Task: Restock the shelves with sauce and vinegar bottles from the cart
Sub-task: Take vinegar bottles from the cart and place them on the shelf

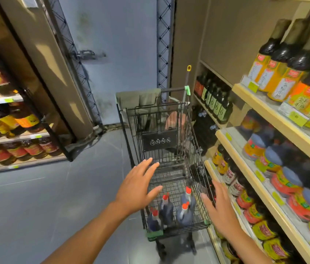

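Note:
A black wire cart [196, 149] stands in the aisle beside the right-hand shelves [268, 191]. Several dark bottles with red caps [183, 212] stand upright at the cart's near end. My left hand [139, 187] hovers over the cart's left rim with fingers spread, holding nothing. Over the cart's right rim my right hand [220, 206] is stretched out flat, also empty, close to the shelf edge. The shelves hold rows of sauce and vinegar bottles with orange, yellow and red labels.
A grey-green folded bag [139, 100] and a pinkish object [175, 119] lie at the cart's far end. A second stocked shelf unit [7, 130] lines the left side. A grey metal door [112, 54] closes the aisle ahead. Grey floor lies left of the cart.

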Motion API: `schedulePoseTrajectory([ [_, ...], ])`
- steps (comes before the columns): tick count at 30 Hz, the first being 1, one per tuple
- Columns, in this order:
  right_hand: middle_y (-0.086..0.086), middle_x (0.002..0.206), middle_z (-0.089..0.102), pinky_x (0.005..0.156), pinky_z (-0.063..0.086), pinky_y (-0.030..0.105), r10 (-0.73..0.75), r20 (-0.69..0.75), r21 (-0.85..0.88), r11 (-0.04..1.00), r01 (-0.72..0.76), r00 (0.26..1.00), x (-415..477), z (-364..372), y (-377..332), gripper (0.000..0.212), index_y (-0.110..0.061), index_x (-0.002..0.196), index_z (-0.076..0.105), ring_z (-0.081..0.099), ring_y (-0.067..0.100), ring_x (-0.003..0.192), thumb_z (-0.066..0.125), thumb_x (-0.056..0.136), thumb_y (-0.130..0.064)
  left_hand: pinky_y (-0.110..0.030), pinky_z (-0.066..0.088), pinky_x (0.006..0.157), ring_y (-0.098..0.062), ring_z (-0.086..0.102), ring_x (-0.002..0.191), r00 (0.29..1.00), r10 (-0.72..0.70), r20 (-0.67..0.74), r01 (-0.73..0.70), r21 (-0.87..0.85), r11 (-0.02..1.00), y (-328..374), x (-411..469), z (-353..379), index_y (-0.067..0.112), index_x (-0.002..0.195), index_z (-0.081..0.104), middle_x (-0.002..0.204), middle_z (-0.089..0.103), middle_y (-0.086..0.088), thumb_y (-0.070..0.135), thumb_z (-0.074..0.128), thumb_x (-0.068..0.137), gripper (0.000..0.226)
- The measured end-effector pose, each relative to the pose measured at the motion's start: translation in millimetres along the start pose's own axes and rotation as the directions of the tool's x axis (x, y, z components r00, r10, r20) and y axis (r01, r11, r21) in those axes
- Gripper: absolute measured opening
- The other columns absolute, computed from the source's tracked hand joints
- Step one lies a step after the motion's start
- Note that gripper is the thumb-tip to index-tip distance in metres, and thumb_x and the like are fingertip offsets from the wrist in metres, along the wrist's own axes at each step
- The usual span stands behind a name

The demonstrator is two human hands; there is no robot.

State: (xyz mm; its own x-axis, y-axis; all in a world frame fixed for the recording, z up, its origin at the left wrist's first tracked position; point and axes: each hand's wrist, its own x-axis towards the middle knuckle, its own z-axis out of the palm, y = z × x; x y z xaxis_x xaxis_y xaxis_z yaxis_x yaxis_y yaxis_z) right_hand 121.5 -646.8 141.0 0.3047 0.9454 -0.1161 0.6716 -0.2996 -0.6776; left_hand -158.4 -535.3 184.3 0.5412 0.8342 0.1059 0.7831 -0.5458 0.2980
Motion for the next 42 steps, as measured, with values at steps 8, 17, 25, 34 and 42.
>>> schedulePoseTrajectory([
  [8,0.006,0.123,0.06,0.091,0.055,0.033,0.35,0.026,0.039,0.936,-0.351,0.936,56,62,17,0.032,-0.011,0.129,0.057,0.066,0.026,0.108,0.062,0.099,-0.023,-0.045,0.03,0.123,-0.018,0.024,0.154,0.956,0.15,0.253,-0.136,-0.073,0.988,-92,115,68,0.03,0.162,0.02,0.169,0.021,0.003,0.071,0.038,0.095,0.08],
  [17,0.004,0.074,0.065,0.069,0.047,0.034,0.666,0.058,0.035,0.743,-0.668,0.744,85,141,17,0.023,-0.014,0.076,0.065,0.068,0.031,0.084,0.061,0.097,-0.023,-0.047,0.041,0.115,-0.027,0.037,0.147,0.787,0.282,0.549,-0.29,-0.074,0.954,-170,204,161,0.026,0.16,0.023,0.165,0.028,-0.002,0.059,0.04,0.098,0.072],
  [25,0.001,0.075,0.07,0.064,0.052,0.031,0.792,0.003,0.213,0.596,-0.774,0.61,125,207,48,0.016,-0.01,0.084,0.071,0.065,0.02,0.067,0.078,0.084,-0.024,-0.04,0.045,0.111,-0.026,0.047,0.139,0.697,0.358,0.622,-0.395,-0.084,0.915,-209,211,216,0.022,0.154,0.039,0.158,0.041,-0.002,0.04,0.054,0.1,0.059],
  [34,0.003,0.08,0.067,0.062,0.05,0.033,0.809,-0.084,0.163,0.587,-0.793,0.582,136,232,68,0.004,-0.013,0.086,0.065,0.064,0.023,0.072,0.067,0.088,-0.017,-0.039,0.051,0.098,-0.018,0.057,0.129,0.706,0.394,0.588,-0.499,0.02,0.866,-218,197,227,0.028,0.143,0.052,0.147,0.055,0.004,0.044,0.047,0.099,0.047],
  [42,-0.016,0.073,0.059,0.057,0.038,0.015,0.464,-0.144,0.051,0.885,-0.462,0.874,124,158,51,0.016,-0.032,0.089,0.059,0.054,-0.001,0.062,0.073,0.088,-0.025,-0.038,0.055,0.084,-0.022,0.062,0.117,0.698,0.431,0.572,-0.557,0.054,0.829,-212,197,222,0.029,0.138,0.055,0.131,0.065,0.001,0.079,0.023,0.093,0.074],
])
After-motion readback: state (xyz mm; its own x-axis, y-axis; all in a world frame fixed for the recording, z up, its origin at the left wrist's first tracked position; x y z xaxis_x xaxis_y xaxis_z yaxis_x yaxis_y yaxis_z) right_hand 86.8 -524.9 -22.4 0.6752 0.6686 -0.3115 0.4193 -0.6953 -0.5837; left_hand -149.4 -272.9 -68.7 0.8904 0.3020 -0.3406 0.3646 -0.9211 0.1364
